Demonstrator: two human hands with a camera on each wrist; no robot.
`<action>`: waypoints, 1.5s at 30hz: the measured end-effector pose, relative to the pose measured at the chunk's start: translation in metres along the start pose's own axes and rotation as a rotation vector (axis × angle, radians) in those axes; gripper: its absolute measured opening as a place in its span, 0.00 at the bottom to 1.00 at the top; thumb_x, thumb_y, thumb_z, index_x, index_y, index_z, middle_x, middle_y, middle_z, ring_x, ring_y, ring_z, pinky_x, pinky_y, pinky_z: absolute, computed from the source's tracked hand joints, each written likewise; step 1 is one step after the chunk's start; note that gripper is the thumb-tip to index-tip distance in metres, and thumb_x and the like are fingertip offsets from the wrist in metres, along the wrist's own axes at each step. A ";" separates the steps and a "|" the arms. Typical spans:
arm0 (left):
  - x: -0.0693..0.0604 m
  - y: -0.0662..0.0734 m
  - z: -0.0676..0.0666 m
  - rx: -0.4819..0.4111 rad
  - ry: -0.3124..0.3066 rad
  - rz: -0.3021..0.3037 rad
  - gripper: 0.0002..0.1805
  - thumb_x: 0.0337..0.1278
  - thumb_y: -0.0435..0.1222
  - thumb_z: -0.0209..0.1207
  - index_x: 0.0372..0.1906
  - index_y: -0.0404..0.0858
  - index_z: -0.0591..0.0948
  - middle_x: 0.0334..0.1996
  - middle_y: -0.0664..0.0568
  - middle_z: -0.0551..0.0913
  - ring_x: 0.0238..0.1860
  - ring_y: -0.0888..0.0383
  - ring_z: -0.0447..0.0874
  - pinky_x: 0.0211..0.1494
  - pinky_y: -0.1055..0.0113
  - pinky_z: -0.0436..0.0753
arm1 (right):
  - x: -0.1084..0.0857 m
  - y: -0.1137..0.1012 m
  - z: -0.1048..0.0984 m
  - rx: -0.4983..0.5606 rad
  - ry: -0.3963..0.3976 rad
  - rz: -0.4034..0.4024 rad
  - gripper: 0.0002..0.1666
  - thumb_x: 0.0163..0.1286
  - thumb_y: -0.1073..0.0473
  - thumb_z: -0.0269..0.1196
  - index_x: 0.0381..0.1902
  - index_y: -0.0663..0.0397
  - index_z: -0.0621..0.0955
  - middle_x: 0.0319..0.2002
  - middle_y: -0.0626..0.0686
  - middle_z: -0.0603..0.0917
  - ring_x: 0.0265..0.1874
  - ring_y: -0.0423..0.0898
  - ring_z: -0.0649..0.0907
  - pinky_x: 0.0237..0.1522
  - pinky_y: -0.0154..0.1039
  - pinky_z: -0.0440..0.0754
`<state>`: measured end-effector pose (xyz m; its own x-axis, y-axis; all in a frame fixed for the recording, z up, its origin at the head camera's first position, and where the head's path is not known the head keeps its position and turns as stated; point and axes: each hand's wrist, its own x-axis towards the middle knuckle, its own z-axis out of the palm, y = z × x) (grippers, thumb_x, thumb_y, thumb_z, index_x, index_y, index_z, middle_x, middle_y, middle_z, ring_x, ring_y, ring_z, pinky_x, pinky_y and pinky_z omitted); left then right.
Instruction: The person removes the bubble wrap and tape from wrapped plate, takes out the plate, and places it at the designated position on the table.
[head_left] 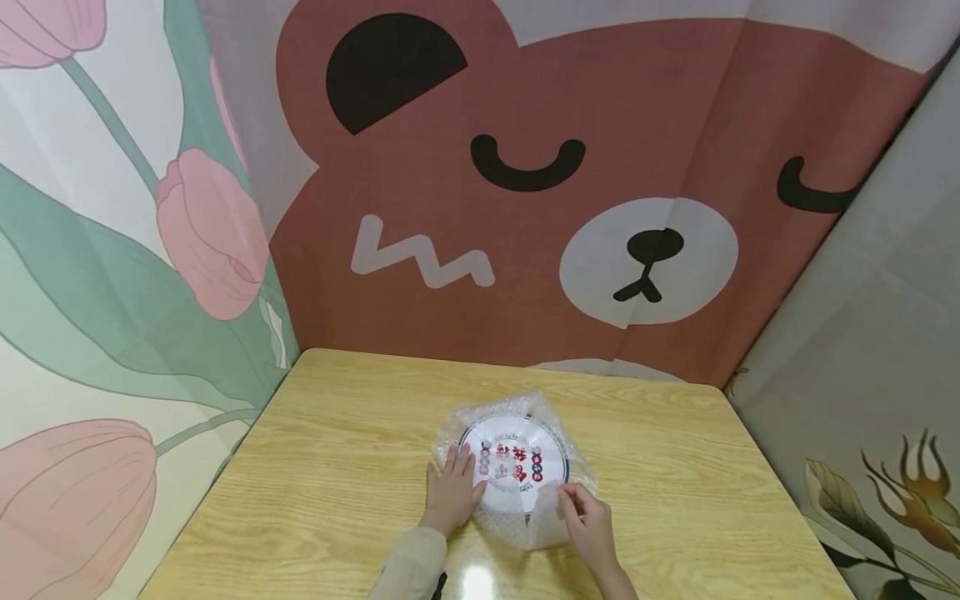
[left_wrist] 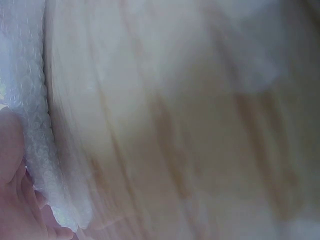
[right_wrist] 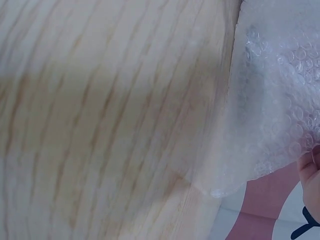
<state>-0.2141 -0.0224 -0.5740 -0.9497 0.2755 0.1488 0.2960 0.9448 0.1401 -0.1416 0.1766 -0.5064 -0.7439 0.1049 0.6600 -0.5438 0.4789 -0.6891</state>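
In the head view a round white plate [head_left: 517, 492] with red characters and a dark rim lies inside bubble wrap [head_left: 495, 518] on the table. My left hand [head_left: 452, 493] rests on the left side of the package, its fingers spread. At the lower right edge, my right hand [head_left: 591, 532] pinches the wrap between thumb and fingers. The left wrist view shows part of the left hand [left_wrist: 20, 190] against the edge of the bubble wrap [left_wrist: 35, 125]. Fingers of the right hand [right_wrist: 311, 180] hold the wrap [right_wrist: 285, 110] in the right wrist view.
The light wooden table [head_left: 337, 433] extends around the package. Behind it hangs a curtain [head_left: 420, 317] with a brown bear print; floral curtains [head_left: 90, 317] stand at the left and right.
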 end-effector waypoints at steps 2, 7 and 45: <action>0.000 0.000 0.000 0.001 0.003 0.000 0.30 0.60 0.53 0.44 0.60 0.36 0.69 0.64 0.48 0.61 0.65 0.48 0.53 0.57 0.39 0.58 | 0.000 -0.001 0.000 -0.003 0.002 0.008 0.07 0.50 0.82 0.58 0.22 0.70 0.77 0.13 0.54 0.76 0.11 0.38 0.73 0.12 0.25 0.70; 0.000 0.000 0.000 0.003 0.011 0.000 0.30 0.60 0.52 0.44 0.60 0.36 0.69 0.64 0.48 0.62 0.65 0.47 0.54 0.56 0.39 0.58 | 0.001 -0.005 -0.002 -0.023 0.003 0.022 0.07 0.49 0.82 0.58 0.22 0.69 0.77 0.13 0.53 0.76 0.12 0.36 0.72 0.12 0.25 0.69; 0.002 0.000 0.000 -0.011 0.029 -0.007 0.30 0.59 0.52 0.45 0.59 0.35 0.70 0.63 0.47 0.62 0.64 0.47 0.54 0.56 0.38 0.58 | -0.006 -0.003 -0.012 -0.008 -0.006 -0.055 0.13 0.49 0.83 0.57 0.17 0.65 0.80 0.08 0.50 0.71 0.11 0.30 0.68 0.11 0.23 0.64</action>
<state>-0.2162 -0.0218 -0.5732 -0.9485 0.2631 0.1763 0.2903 0.9448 0.1520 -0.1302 0.1847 -0.5047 -0.7156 0.0729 0.6947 -0.5806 0.4909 -0.6496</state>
